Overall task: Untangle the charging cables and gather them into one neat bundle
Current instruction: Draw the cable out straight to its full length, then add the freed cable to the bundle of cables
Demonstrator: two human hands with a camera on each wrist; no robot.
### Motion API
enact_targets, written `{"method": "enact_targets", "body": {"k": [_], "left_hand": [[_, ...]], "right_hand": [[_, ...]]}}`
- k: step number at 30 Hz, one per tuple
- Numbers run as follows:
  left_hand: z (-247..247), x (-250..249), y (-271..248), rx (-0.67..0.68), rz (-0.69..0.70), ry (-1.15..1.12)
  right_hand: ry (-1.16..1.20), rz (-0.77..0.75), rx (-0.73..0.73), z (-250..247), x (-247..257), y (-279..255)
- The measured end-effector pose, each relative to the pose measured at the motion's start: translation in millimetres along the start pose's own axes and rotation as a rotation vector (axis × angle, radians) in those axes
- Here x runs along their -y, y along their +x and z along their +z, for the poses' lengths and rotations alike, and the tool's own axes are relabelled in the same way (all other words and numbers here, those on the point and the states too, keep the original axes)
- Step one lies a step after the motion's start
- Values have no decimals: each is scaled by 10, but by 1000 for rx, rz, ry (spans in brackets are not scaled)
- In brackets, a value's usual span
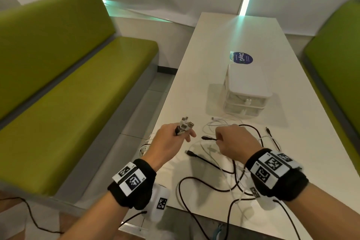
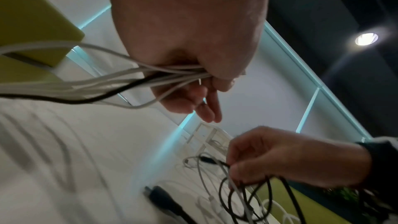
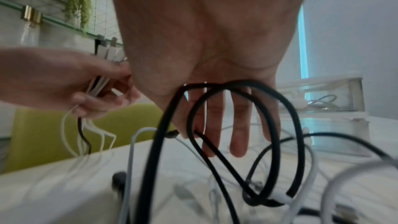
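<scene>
My left hand (image 1: 181, 132) grips a bunch of cable ends (image 1: 184, 125), mostly white with one black, their plugs sticking up above my fingers. In the left wrist view the gathered cables (image 2: 129, 77) trail out of my fist (image 2: 204, 74) toward the table's left edge. To its right, my right hand (image 1: 219, 138) pinches a black cable just behind its plug (image 1: 206, 137), which points left toward the other hand. Loops of that black cable (image 3: 168, 125) hang under my right palm. A loose tangle of black and white cables (image 1: 233, 173) lies on the white table (image 1: 214, 48) beneath both hands.
A white two-drawer organiser (image 1: 246, 91) with cables inside stands just beyond the tangle, a round blue sticker (image 1: 242, 58) behind it. Green benches flank the table on the left (image 1: 78, 76) and right (image 1: 335, 54). The table's left edge (image 1: 165, 107) runs beside my left hand.
</scene>
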State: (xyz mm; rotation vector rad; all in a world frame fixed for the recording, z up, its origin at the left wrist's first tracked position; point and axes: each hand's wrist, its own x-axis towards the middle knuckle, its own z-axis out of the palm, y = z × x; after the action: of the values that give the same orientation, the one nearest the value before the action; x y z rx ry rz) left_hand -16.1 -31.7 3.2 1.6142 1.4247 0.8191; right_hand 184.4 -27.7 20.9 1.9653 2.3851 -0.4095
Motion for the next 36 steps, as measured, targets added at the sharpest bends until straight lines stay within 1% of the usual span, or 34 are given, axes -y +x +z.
{"method": "enact_targets", "body": {"k": [3, 4, 5, 7, 9, 11, 13, 15, 17, 19, 21, 22, 25, 27, 30, 32, 36], "left_hand": [[101, -135, -40, 195, 141, -40], [144, -153, -39, 240, 183, -4], [185, -161, -32, 258, 208, 32], [253, -168, -1, 208, 197, 35], [286, -184, 36, 104, 137, -80], [271, -247, 67, 19, 111, -176], [224, -328, 89, -50, 123, -228], [169, -389, 100, -126, 140, -259], [125, -411, 110, -174, 158, -259], [103, -400, 109, -203, 172, -255], [98, -415, 87, -216, 188, -269], [98, -442, 60, -219, 197, -271], [115, -534, -45, -167, 230, -318], [134, -540, -78, -168, 235, -395], [145, -566, -105, -200, 211, -510], [137, -584, -120, -179, 203, -564], [113, -498, -107, -189, 169, -655]], "right_hand": [[70, -5, -86, -176, -32, -33], [121, -6, -131, -216, -49, -28], [181, -8, -180, -255, -67, -25], [288, -24, -292, -317, -107, -16], [352, -48, -440, -365, -127, -26], [417, -44, -619, -399, -140, -32], [515, -10, -769, -467, -162, -21], [571, 33, -888, -591, -208, 0], [575, 20, -1000, -752, -249, 2], [576, -28, -1068, -895, -245, -36], [550, -85, -1061, -946, -203, -77], [544, -116, -1020, -933, -168, -93], [523, -190, -797, -776, -27, -143], [493, -255, -708, -620, 77, -177], [479, -340, -667, -412, 223, -206], [521, -377, -641, -315, 311, -207], [599, -382, -636, -220, 407, -211]]}}
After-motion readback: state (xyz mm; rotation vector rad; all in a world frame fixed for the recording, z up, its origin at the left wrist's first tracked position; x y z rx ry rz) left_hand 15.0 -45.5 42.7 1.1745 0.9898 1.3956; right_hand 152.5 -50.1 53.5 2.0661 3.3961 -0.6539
